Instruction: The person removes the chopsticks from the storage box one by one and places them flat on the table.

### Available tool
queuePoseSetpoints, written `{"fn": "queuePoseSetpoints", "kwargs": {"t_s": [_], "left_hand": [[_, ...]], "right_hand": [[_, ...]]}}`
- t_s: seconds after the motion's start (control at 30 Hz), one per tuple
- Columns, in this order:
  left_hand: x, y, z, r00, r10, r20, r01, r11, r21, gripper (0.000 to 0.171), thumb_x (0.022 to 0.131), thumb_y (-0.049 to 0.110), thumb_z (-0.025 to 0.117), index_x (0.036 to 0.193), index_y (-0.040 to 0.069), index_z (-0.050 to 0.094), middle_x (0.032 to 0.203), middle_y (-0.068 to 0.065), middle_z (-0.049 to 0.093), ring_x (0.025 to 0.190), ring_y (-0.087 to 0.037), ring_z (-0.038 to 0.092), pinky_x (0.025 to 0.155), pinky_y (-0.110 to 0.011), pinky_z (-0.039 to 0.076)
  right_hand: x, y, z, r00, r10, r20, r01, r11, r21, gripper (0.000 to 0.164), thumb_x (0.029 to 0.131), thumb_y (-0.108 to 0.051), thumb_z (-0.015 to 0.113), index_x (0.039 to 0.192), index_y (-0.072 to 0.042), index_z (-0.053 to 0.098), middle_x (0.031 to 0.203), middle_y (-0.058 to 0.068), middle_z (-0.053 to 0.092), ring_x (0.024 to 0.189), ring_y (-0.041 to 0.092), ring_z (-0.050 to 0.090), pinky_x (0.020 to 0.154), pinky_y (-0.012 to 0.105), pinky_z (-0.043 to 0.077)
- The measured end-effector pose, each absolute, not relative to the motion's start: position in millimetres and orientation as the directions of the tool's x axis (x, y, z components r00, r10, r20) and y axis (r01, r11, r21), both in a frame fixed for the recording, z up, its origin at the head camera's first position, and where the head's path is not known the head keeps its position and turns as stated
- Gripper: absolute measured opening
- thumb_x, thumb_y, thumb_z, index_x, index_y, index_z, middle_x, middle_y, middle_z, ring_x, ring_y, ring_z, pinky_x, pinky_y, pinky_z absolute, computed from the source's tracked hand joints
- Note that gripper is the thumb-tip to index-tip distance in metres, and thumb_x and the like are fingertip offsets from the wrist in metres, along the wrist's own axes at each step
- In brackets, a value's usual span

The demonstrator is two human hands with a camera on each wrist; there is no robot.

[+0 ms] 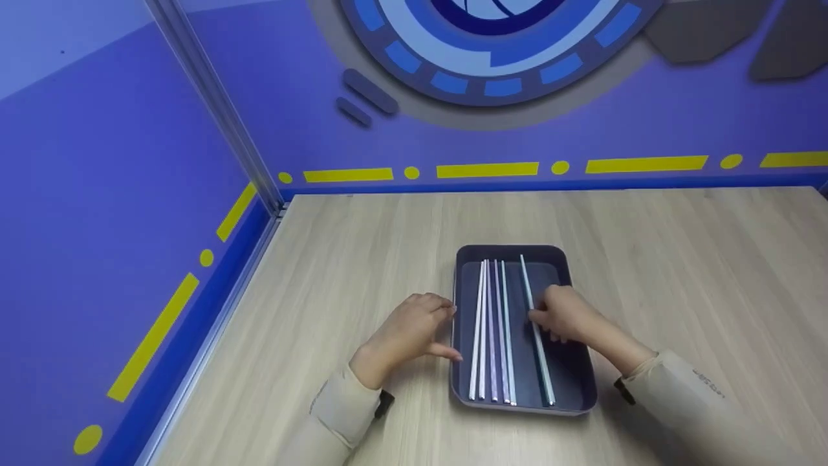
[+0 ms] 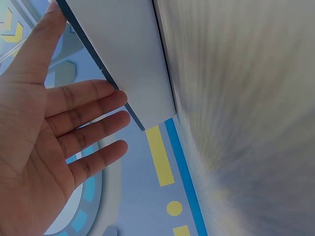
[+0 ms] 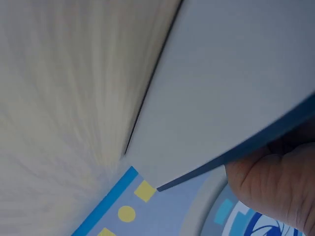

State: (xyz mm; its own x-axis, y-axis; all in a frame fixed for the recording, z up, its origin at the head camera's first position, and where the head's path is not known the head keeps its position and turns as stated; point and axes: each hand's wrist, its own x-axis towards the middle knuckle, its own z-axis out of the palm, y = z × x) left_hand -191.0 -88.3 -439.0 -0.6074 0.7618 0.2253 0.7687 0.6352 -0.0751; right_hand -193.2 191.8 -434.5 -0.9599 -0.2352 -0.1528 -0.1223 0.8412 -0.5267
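A dark rectangular tray (image 1: 511, 251) stands on the wooden table. Several slim, shiny chopsticks (image 1: 495, 349) in silver, purple and pale teal lie lengthwise in its left half. My right hand (image 1: 568, 315) reaches over the right rim and pinches teal chopsticks (image 1: 542, 362) near their middle; their lower ends lie low in the tray, and whether there are one or two is hard to tell. At the left rim, my left hand (image 1: 411, 327) touches the tray with extended fingers (image 2: 96, 128). The right wrist view shows the tray's pale outer wall (image 3: 206, 108), with most fingers hidden behind the rim.
The wooden table (image 1: 362, 246) extends around the tray. Behind it is a blue printed wall (image 1: 485, 142) with yellow marks, and another blue panel (image 1: 129, 226) rises at the left, joined by a metal corner post (image 1: 213, 90).
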Motion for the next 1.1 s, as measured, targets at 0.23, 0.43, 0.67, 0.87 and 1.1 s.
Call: {"fn": "queuePoseSetpoints", "kwargs": {"t_s": [0.23,0.43,0.67,0.87,1.1], "left_hand": [[-190,-89,-438,-0.602,0.764,0.234,0.769,0.633,-0.089,0.082,0.067,0.069,0.065,0.118,0.003,0.066,0.118,-0.005,0.066,0.111,-0.019,0.061,0.097,-0.031,0.048],[-191,-89,-439,-0.600,0.762,0.245,0.772,0.631,-0.076,0.080,0.067,0.068,0.066,0.116,0.004,0.067,0.118,-0.005,0.067,0.110,-0.019,0.061,0.096,-0.031,0.049],[-191,-88,-438,-0.608,0.761,0.227,0.768,0.636,-0.074,0.080,0.068,0.068,0.066,0.116,0.004,0.067,0.118,-0.004,0.067,0.110,-0.019,0.061,0.096,-0.031,0.049],[-191,-88,-438,-0.605,0.764,0.225,0.771,0.632,-0.074,0.080,0.068,0.068,0.066,0.115,0.004,0.067,0.118,-0.005,0.067,0.110,-0.020,0.061,0.097,-0.032,0.048],[-191,-88,-439,-0.618,0.757,0.213,0.765,0.641,-0.058,0.080,0.067,0.067,0.068,0.117,0.004,0.067,0.119,-0.005,0.067,0.111,-0.020,0.061,0.098,-0.032,0.048]], "right_hand": [[-195,204,-422,-0.956,-0.244,-0.162,-0.112,0.817,-0.566,0.022,0.091,-0.011,0.057,0.071,-0.002,0.061,0.057,0.004,0.058,0.044,0.011,0.053,0.041,0.023,0.045],[-195,219,-414,-0.953,-0.284,-0.107,-0.169,0.790,-0.589,0.019,0.090,-0.009,0.055,0.073,-0.001,0.058,0.057,0.004,0.055,0.043,0.010,0.051,0.041,0.023,0.045],[-193,237,-408,-0.942,-0.325,-0.082,-0.205,0.751,-0.628,0.020,0.091,-0.006,0.051,0.071,-0.002,0.055,0.055,0.004,0.054,0.041,0.010,0.050,0.040,0.024,0.045],[-193,250,-406,-0.944,-0.322,-0.072,-0.208,0.750,-0.628,0.021,0.091,-0.006,0.052,0.070,-0.002,0.055,0.056,0.003,0.054,0.042,0.011,0.050,0.040,0.024,0.044],[-192,265,-405,-0.941,-0.319,-0.113,-0.172,0.739,-0.651,0.022,0.092,-0.007,0.051,0.071,0.000,0.055,0.056,0.002,0.052,0.043,0.013,0.051,0.041,0.030,0.048]]}}
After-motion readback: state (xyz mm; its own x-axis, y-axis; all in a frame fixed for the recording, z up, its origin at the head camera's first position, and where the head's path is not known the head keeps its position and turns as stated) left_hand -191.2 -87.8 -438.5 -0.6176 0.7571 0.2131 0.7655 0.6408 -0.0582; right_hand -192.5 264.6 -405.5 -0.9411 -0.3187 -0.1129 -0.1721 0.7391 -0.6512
